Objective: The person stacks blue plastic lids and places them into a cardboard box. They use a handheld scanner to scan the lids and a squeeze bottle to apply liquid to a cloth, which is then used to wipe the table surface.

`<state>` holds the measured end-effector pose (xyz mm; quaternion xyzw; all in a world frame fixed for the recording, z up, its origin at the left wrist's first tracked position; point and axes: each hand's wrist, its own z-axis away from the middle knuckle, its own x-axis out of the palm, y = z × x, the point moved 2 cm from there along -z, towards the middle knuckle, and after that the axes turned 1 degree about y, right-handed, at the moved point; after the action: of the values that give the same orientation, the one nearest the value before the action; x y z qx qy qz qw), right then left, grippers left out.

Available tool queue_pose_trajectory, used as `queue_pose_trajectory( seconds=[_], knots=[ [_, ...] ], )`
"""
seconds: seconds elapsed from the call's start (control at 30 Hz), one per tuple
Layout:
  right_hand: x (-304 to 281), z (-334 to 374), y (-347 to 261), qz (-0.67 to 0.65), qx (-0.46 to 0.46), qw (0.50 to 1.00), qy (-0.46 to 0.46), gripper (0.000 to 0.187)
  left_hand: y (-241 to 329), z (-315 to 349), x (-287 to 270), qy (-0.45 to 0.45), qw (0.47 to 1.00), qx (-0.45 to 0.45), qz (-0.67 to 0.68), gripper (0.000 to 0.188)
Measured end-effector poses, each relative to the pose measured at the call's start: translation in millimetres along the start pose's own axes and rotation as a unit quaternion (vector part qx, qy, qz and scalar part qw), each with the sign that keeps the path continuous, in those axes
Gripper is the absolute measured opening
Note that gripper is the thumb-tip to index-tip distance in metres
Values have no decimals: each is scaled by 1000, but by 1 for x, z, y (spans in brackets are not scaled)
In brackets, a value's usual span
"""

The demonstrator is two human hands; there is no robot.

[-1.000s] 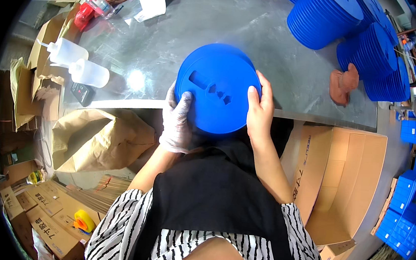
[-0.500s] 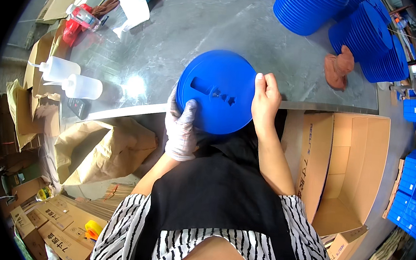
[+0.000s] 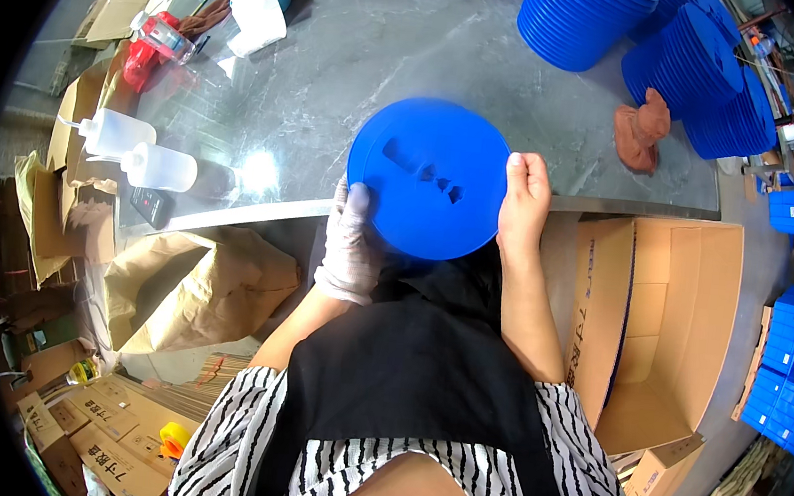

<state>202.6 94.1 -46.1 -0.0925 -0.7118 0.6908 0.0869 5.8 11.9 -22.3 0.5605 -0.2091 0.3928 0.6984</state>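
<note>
Between my hands, at the table's front edge, is a round blue plastic disc (image 3: 401, 206) with a slot and several small cut-outs across its face. My left hand (image 3: 350, 249), in a pale glove, grips its lower left rim, the thumb lying on the face. My bare right hand (image 3: 525, 202) pinches the right rim with thumb and bent fingers. The disc's face is turned up toward me. Its underside and the fingertips behind it are hidden.
Stacks of blue discs (image 3: 582, 23) and a brown cloth (image 3: 640, 132) occupy the table's right. Two squeeze bottles (image 3: 160, 168) lie at the left beside a dark phone-like device (image 3: 149, 205). Below stand a crumpled paper bag (image 3: 214, 289) and an open cardboard box (image 3: 665, 319).
Both hands have shifted slightly to the right with the disc. The disc has turned a little clockwise, and my left thumb sits nearer its rim.
</note>
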Motion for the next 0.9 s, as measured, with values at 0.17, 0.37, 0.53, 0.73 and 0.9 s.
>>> queue_pose_trajectory(
  seconds=[0.17,0.37,0.53,0.73,0.9],
  knots=[
    [-18,2,-9,-60,1,997,53,23,-3,-8,-15,-3,1000,-6,-8,53],
    [-95,-30,-5,-364,178,897,175,44,2,-21,-16,-21,997,5,70,46],
    [-116,-10,-2,-495,139,858,6,37,5,-20,-13,7,998,14,55,45],
    [-91,-8,21,-583,158,786,-136,37,5,-11,-5,-1,999,-11,45,47],
    [-20,9,-18,-340,146,929,-20,32,-5,-13,-17,17,999,-27,-24,54]
  ],
)
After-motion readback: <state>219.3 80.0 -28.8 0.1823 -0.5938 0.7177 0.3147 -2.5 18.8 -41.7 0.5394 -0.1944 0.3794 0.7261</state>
